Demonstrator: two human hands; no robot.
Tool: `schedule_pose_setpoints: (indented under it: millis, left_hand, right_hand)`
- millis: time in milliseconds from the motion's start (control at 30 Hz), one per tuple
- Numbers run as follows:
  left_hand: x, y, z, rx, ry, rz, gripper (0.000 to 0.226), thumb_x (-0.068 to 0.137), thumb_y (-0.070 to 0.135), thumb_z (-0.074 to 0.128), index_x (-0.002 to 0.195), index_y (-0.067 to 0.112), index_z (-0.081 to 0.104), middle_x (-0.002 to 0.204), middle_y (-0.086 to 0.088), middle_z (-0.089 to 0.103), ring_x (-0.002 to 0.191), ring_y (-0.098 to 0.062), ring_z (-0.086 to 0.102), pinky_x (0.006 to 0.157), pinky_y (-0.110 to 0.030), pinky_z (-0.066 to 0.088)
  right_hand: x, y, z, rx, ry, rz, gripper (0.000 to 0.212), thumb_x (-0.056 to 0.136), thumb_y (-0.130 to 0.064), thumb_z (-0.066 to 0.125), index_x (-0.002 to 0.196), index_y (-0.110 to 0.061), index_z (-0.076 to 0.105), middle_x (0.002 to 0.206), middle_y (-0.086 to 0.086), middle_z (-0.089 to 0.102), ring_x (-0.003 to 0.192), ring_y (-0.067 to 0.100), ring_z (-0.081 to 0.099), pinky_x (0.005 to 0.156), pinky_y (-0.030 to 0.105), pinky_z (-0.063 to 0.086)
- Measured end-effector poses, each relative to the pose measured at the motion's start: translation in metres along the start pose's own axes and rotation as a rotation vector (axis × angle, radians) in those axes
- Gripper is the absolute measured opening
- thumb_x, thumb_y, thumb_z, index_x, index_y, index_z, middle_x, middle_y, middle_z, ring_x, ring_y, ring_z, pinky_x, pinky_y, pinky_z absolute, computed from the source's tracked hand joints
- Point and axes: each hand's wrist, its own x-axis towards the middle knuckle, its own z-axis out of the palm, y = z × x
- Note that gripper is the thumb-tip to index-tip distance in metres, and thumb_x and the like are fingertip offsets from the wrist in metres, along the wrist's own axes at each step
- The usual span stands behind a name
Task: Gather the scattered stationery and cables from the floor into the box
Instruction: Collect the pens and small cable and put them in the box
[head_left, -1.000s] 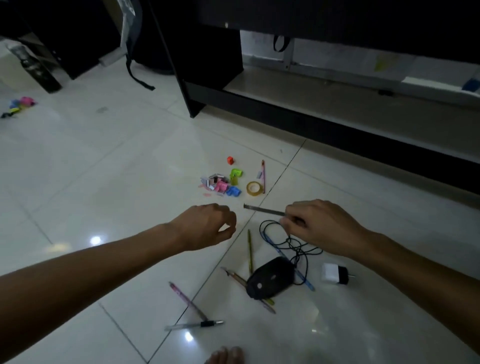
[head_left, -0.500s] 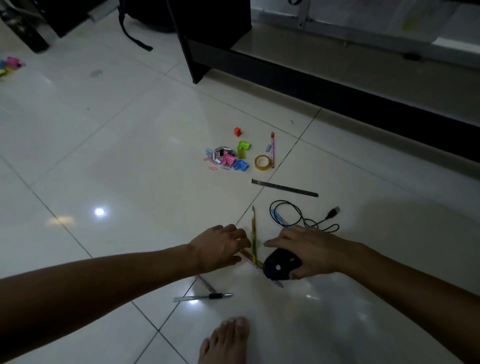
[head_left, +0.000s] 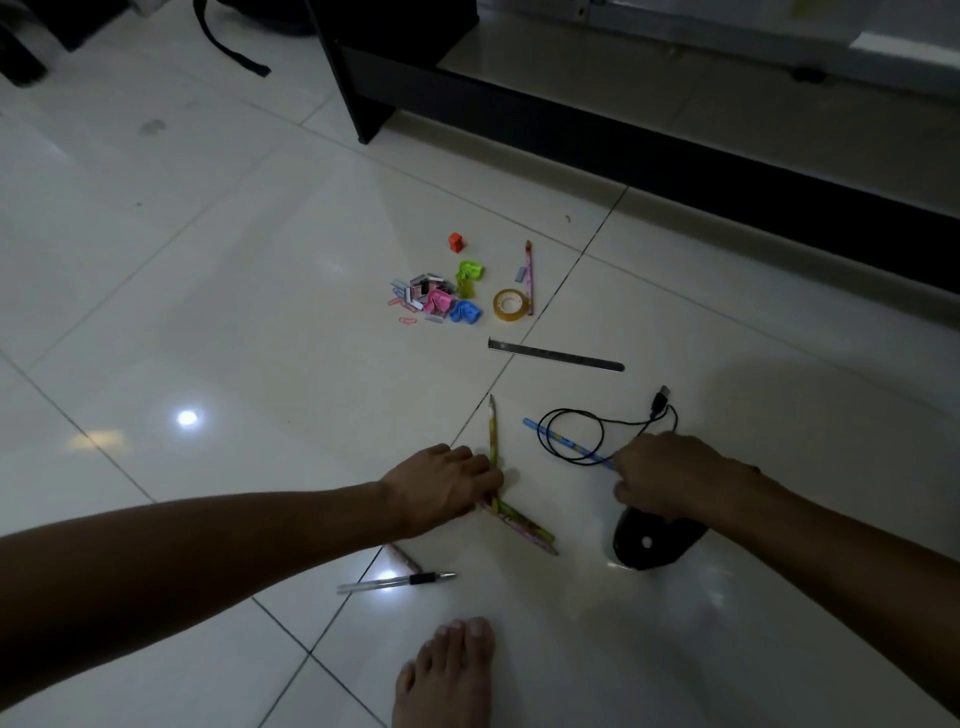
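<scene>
Head view of a pale, glossy tiled floor (head_left: 218, 291) with scattered stationery. The left hand (head_left: 434, 488) reaches to the near centre, its fingers curled down onto a green patterned pencil (head_left: 492, 434) that points toward the far side; the grip closes on the pencil's near end, where it crosses a pink patterned pencil (head_left: 524, 527) and a second green pencil lying together, angled toward the near right. The right hand (head_left: 670, 480) lies to the right, fingers curled over the near end of a blue patterned pencil (head_left: 553, 435); whether the grip actually pinches that pencil cannot be told. The blue pencil passes under a loop of thin black cable (head_left: 571, 434), whose USB plug (head_left: 661, 400) lies on the far side of the right hand. A black computer mouse (head_left: 652, 543) sits on the floor just near of the right hand, partly covered by it. A clear ballpoint pen with a black grip section (head_left: 397, 582) lies near the left forearm. Farther off, a grey metal ruler (head_left: 556, 355) lies flat. Beyond it sits a cluster: a roll of clear yellowish tape (head_left: 510, 305), a second pink pencil (head_left: 529, 278), coloured binder clips (head_left: 452, 301), staple strips and pink paper clips, and a small orange sharpener (head_left: 456, 242). A bare foot (head_left: 447, 670) shows at the near edge. A dark furniture base (head_left: 675, 156) runs along the far right. No box appears in view.
</scene>
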Motion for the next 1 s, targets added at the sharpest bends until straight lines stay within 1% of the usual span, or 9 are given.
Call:
schedule_pose_setpoints:
  millis: [100, 200, 233, 333, 467, 600, 700, 800, 1000]
  left_hand:
    - [0.0, 0.0, 0.005, -0.063, -0.004, -0.088, 0.033, 0.095, 0.029, 0.05, 0.126, 0.02, 0.045, 0.119, -0.005, 0.054, 0.108, -0.026, 0.051, 0.085, -0.039, 0.045]
    - [-0.001, 0.0, 0.011, -0.017, -0.016, -0.093, 0.031, 0.095, 0.03, 0.049, 0.124, 0.02, 0.046, 0.121, -0.005, 0.052, 0.111, -0.026, 0.047, 0.085, -0.039, 0.044]
    - [-0.002, 0.001, 0.013, 0.007, -0.018, -0.082, 0.03, 0.095, 0.029, 0.048, 0.124, 0.019, 0.046, 0.121, -0.005, 0.051, 0.111, -0.026, 0.046, 0.085, -0.039, 0.043]
    - [-0.005, 0.0, 0.015, 0.04, -0.028, -0.063, 0.03, 0.096, 0.026, 0.045, 0.124, 0.016, 0.045, 0.121, -0.007, 0.05, 0.109, -0.027, 0.047, 0.084, -0.039, 0.042]
    - [-0.011, -0.007, 0.014, 0.062, -0.066, -0.08, 0.033, 0.093, 0.024, 0.047, 0.124, 0.013, 0.044, 0.123, -0.009, 0.047, 0.109, -0.027, 0.046, 0.082, -0.039, 0.044]
    - [-0.024, -0.013, 0.016, 0.094, -0.108, -0.109, 0.036, 0.094, 0.021, 0.044, 0.128, 0.013, 0.039, 0.122, -0.009, 0.048, 0.105, -0.026, 0.048, 0.083, -0.037, 0.043]
    - [-0.032, -0.015, 0.016, 0.08, -0.129, -0.152, 0.041, 0.093, 0.019, 0.043, 0.132, 0.012, 0.037, 0.121, -0.011, 0.049, 0.103, -0.028, 0.05, 0.083, -0.038, 0.042]
    - [-0.039, -0.014, 0.017, 0.089, -0.173, -0.19, 0.037, 0.094, 0.018, 0.043, 0.13, 0.012, 0.039, 0.121, -0.01, 0.049, 0.104, -0.028, 0.051, 0.084, -0.038, 0.043]
    - [-0.045, -0.014, 0.014, 0.043, -0.247, -0.302, 0.028, 0.097, 0.019, 0.04, 0.123, 0.01, 0.048, 0.119, -0.011, 0.054, 0.104, -0.029, 0.053, 0.084, -0.039, 0.043]
  right_hand:
    - [0.0, 0.009, 0.005, -0.046, -0.006, 0.119, 0.018, 0.096, -0.023, 0.048, 0.107, -0.014, 0.059, 0.109, 0.007, 0.06, 0.076, 0.016, 0.051, 0.054, 0.024, 0.035]
    - [-0.001, 0.004, 0.004, -0.031, 0.254, 0.071, 0.006, 0.092, -0.014, 0.055, 0.095, -0.013, 0.06, 0.099, 0.01, 0.064, 0.077, 0.019, 0.058, 0.052, 0.022, 0.035]
    - [0.001, 0.0, 0.003, -0.004, 0.355, 0.048, 0.008, 0.091, -0.015, 0.057, 0.095, -0.009, 0.062, 0.096, 0.011, 0.065, 0.079, 0.023, 0.062, 0.055, 0.024, 0.039]
    - [0.007, -0.016, -0.001, 0.006, 0.423, -0.003, 0.019, 0.095, -0.024, 0.049, 0.101, -0.011, 0.061, 0.101, 0.005, 0.062, 0.091, 0.023, 0.062, 0.061, 0.027, 0.04]
    - [0.015, -0.034, 0.0, 0.124, 0.629, -0.23, 0.008, 0.08, -0.008, 0.07, 0.088, -0.007, 0.07, 0.087, 0.008, 0.066, 0.078, 0.026, 0.064, 0.056, 0.032, 0.052]
    - [0.034, -0.041, 0.006, 0.192, 0.691, -0.26, 0.02, 0.084, -0.004, 0.068, 0.104, -0.006, 0.07, 0.101, 0.009, 0.068, 0.089, 0.029, 0.062, 0.065, 0.038, 0.054]
    - [0.051, -0.043, 0.007, 0.18, 0.586, -0.152, 0.026, 0.096, -0.025, 0.052, 0.119, -0.015, 0.061, 0.116, 0.002, 0.059, 0.106, 0.025, 0.053, 0.077, 0.036, 0.047]
    - [0.057, -0.045, 0.008, 0.143, 0.501, 0.028, 0.032, 0.095, -0.044, 0.049, 0.116, -0.02, 0.054, 0.116, -0.001, 0.056, 0.107, 0.021, 0.049, 0.079, 0.034, 0.04]
    - [0.061, -0.057, -0.001, 0.038, 0.428, 0.103, 0.025, 0.099, -0.036, 0.042, 0.106, -0.019, 0.059, 0.111, 0.001, 0.06, 0.107, 0.022, 0.05, 0.083, 0.035, 0.034]
